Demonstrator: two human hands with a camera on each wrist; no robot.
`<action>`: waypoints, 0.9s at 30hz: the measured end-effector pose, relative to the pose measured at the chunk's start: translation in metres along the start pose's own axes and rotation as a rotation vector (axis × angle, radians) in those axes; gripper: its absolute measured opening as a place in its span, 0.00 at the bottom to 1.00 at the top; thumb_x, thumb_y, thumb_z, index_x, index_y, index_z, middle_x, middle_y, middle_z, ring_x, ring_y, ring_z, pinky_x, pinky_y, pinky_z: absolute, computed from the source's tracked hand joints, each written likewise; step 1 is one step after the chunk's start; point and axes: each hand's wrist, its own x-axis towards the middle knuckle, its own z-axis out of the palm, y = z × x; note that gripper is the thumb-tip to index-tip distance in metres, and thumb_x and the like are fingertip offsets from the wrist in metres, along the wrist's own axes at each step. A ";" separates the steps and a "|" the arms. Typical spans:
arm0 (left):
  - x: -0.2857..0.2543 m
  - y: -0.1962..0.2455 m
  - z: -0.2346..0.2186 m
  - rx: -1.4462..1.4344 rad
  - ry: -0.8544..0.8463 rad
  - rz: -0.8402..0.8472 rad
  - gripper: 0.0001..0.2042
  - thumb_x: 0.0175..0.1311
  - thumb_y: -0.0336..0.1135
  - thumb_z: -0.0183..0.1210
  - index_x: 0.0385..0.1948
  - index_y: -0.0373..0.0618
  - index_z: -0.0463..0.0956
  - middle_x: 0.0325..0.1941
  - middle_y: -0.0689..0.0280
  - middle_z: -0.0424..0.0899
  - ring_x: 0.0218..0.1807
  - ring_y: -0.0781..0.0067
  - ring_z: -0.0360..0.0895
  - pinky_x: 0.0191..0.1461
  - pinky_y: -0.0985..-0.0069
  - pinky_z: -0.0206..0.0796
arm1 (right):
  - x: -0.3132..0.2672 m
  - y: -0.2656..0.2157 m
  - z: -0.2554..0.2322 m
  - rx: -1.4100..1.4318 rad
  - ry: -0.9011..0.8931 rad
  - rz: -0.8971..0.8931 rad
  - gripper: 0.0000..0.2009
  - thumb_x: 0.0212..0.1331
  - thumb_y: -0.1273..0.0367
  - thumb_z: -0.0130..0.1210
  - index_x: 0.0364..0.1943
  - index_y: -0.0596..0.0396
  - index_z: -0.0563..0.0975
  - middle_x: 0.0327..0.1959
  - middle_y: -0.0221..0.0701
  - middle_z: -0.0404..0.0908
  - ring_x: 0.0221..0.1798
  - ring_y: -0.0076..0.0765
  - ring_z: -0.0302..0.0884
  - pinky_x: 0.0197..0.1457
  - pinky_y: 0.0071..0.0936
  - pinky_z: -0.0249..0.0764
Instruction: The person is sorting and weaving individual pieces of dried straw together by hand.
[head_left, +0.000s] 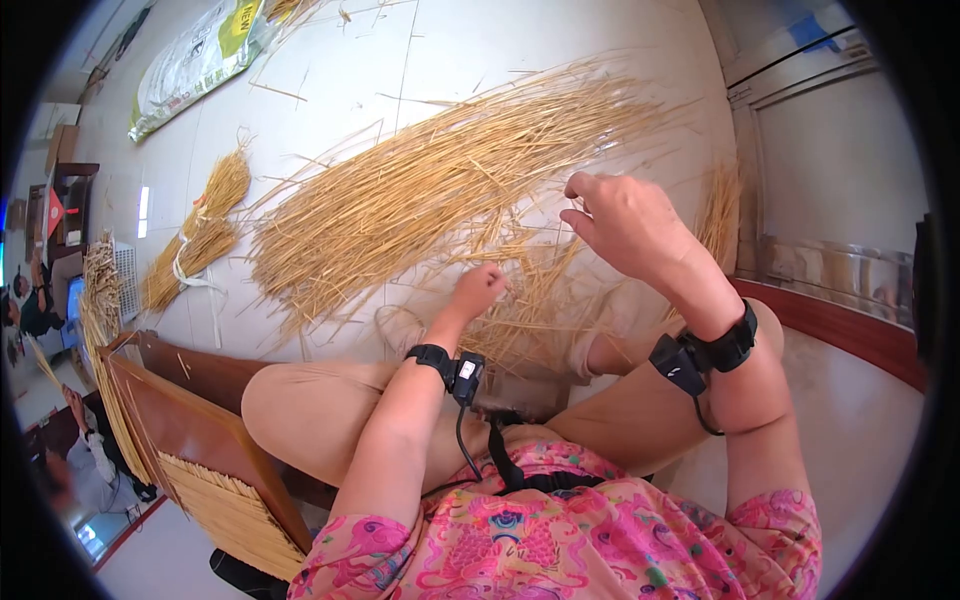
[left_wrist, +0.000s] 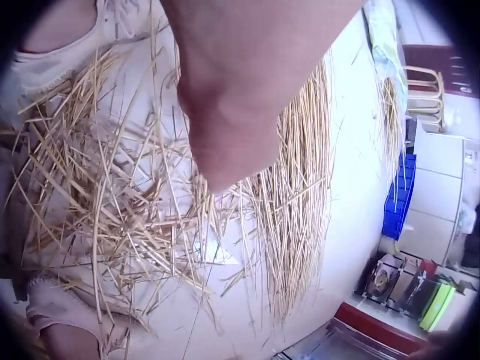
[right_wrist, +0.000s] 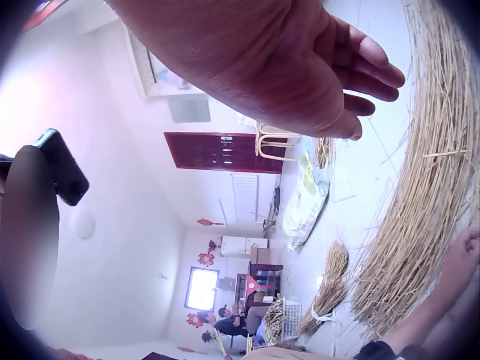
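Note:
A long pile of golden straw stalks (head_left: 420, 175) lies on the white tiled floor in front of me. Short loose straw (left_wrist: 127, 195) is scattered between my feet. My left hand (head_left: 478, 290) hangs low beside the near edge of the pile, its fingers curled in the head view. I cannot tell whether it pinches a stalk, as the back of the hand hides the fingertips in the left wrist view. Raised at the right end of the pile, my right hand (head_left: 628, 218) has nothing in it. Its fingers (right_wrist: 367, 79) are loosely bent and spread from the thumb in the right wrist view.
A tied straw bundle (head_left: 205, 235) with a white strip lies left of the pile. Beyond it is a white and green sack (head_left: 195, 65). At my left stands a wooden frame (head_left: 200, 420). More straw (head_left: 718, 215) leans near the metal door (head_left: 835, 160). Other people sit far left.

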 end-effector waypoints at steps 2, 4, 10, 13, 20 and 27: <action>0.006 -0.008 -0.008 0.228 0.303 -0.057 0.10 0.54 0.34 0.60 0.37 0.43 0.74 0.29 0.57 0.79 0.36 0.59 0.77 0.39 0.67 0.68 | -0.001 0.000 -0.002 -0.002 0.010 0.006 0.11 0.56 0.64 0.55 0.30 0.60 0.73 0.20 0.43 0.77 0.29 0.50 0.79 0.32 0.41 0.75; 0.010 -0.029 -0.021 0.435 0.485 -0.089 0.12 0.54 0.30 0.59 0.41 0.43 0.72 0.35 0.54 0.77 0.44 0.52 0.74 0.44 0.63 0.67 | 0.002 0.000 -0.006 -0.011 0.018 0.009 0.11 0.56 0.64 0.55 0.30 0.60 0.73 0.20 0.42 0.77 0.28 0.51 0.79 0.31 0.41 0.75; -0.004 -0.081 -0.039 0.604 0.456 -0.198 0.06 0.52 0.27 0.59 0.32 0.41 0.77 0.39 0.52 0.75 0.46 0.49 0.73 0.48 0.62 0.67 | 0.002 0.003 -0.004 -0.017 0.010 0.017 0.11 0.56 0.63 0.55 0.31 0.59 0.73 0.19 0.42 0.77 0.28 0.51 0.78 0.31 0.42 0.74; -0.007 -0.073 -0.041 0.558 0.371 -0.221 0.03 0.53 0.29 0.59 0.28 0.42 0.79 0.37 0.53 0.76 0.42 0.50 0.74 0.46 0.61 0.68 | 0.003 0.005 -0.007 -0.011 0.014 0.029 0.11 0.56 0.63 0.55 0.31 0.59 0.73 0.19 0.42 0.77 0.28 0.52 0.78 0.31 0.42 0.74; -0.009 -0.006 -0.056 0.487 0.127 0.105 0.07 0.57 0.35 0.57 0.34 0.46 0.81 0.33 0.55 0.79 0.40 0.51 0.75 0.42 0.62 0.67 | 0.008 0.008 -0.011 0.053 0.015 0.055 0.12 0.56 0.63 0.54 0.30 0.61 0.74 0.23 0.45 0.78 0.31 0.52 0.79 0.34 0.42 0.75; -0.035 0.115 -0.123 0.295 0.114 0.280 0.11 0.63 0.34 0.52 0.42 0.42 0.79 0.29 0.58 0.81 0.30 0.65 0.76 0.37 0.71 0.67 | 0.004 0.011 -0.014 0.284 -0.070 0.003 0.13 0.58 0.64 0.51 0.32 0.61 0.79 0.27 0.42 0.81 0.30 0.47 0.80 0.36 0.38 0.75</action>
